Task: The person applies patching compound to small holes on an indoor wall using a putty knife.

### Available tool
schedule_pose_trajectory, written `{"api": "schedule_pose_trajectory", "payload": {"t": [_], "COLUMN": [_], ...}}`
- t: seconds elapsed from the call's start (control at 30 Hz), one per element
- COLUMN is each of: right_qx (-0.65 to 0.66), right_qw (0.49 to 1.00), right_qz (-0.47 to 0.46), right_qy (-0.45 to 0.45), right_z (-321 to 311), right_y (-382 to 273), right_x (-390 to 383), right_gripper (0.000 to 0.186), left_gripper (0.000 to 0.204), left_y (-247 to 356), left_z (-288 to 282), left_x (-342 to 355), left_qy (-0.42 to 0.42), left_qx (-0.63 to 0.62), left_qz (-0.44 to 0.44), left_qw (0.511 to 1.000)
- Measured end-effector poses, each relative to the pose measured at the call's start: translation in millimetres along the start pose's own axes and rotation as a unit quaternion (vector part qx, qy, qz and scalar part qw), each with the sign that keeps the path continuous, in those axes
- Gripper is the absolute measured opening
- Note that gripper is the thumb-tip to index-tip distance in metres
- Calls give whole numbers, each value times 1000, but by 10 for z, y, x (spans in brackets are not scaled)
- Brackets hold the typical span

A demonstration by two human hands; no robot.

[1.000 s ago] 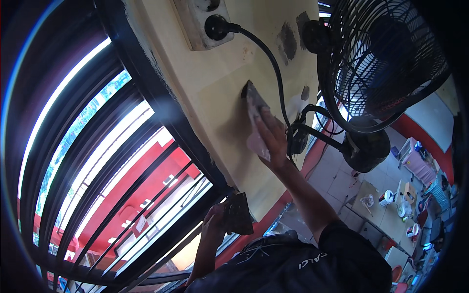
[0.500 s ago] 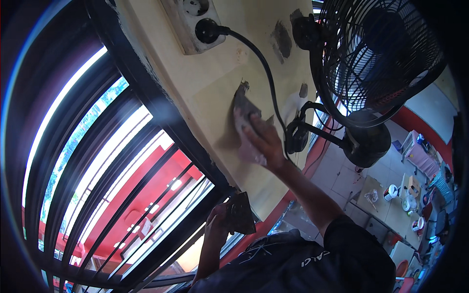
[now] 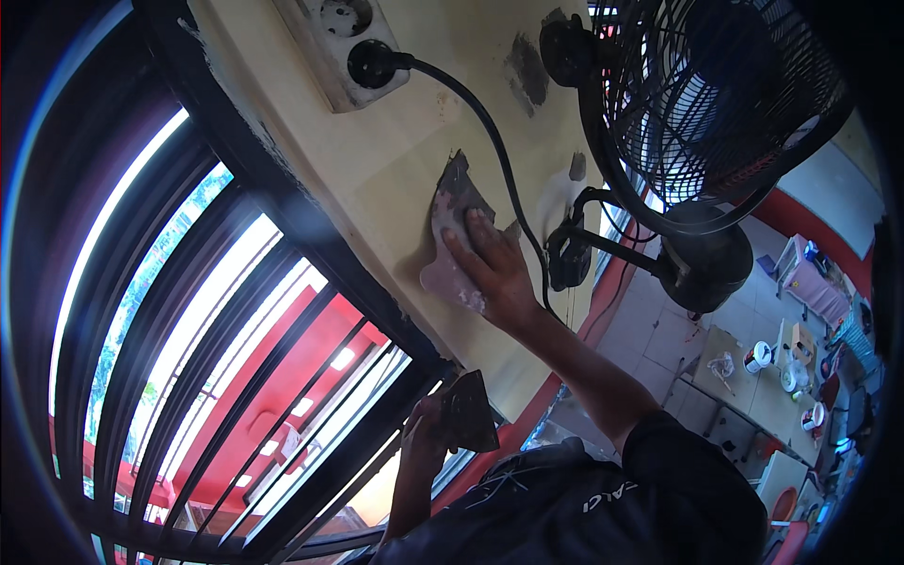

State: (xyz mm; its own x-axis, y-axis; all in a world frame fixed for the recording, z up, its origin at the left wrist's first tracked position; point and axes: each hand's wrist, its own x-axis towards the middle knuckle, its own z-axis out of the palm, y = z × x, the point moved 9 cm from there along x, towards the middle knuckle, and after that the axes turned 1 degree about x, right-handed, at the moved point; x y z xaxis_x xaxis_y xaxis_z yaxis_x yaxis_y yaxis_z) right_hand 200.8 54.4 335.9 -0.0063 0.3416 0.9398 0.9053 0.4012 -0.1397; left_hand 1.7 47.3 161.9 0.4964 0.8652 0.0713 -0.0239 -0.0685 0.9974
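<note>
The grey sheet (image 3: pixel 457 240) now turns its broad face to view at the wall (image 3: pixel 377 179), where a second ago it appeared narrower; the right hand (image 3: pixel 490 268) holds it, fingers outstretched, thumb hidden. The left hand (image 3: pixel 426 428), as before, is curled around a dark block (image 3: pixel 470 414) near the wall's lower edge.

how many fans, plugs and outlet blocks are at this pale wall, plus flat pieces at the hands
Fan: 1
Black plug: 1
Outlet block: 1
Flat pieces: 2 (grey flat piece, dark flat piece)
Total: 5
</note>
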Motion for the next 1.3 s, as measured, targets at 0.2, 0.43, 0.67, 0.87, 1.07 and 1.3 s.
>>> {"api": "schedule_pose_trajectory", "payload": {"t": [0.2,0.43,0.67,0.87,1.07,1.3], "right_qx": [45,128,42,66,86,113], "right_qw": [998,986,997,993,994,988], "right_qz": [-35,28,-62,-45,-59,-4], "right_qy": [-34,99,13,86,24,106], "right_z": [-119,-365,2,-308,-168,-507], "right_y": [-107,360,65,140,27,290], "right_x": [-132,-71,-110,-75,-57,17], "right_gripper": [61,74,66,61,60,56], "left_gripper": [48,52,53,53,53,49], "left_y": [-147,-46,-52,21,12,-78], "left_z": [15,80,32,39,-31,38], "left_x": [2,1,-58,-58,-74,-37], "left_qy": [6,0,-3,-3,12,-11], "left_qx": [-206,-193,-208,-193,-180,-199], "left_qz": [-99,-70,-74,-75,-62,-75], "left_qw": [974,979,975,978,982,977]}}
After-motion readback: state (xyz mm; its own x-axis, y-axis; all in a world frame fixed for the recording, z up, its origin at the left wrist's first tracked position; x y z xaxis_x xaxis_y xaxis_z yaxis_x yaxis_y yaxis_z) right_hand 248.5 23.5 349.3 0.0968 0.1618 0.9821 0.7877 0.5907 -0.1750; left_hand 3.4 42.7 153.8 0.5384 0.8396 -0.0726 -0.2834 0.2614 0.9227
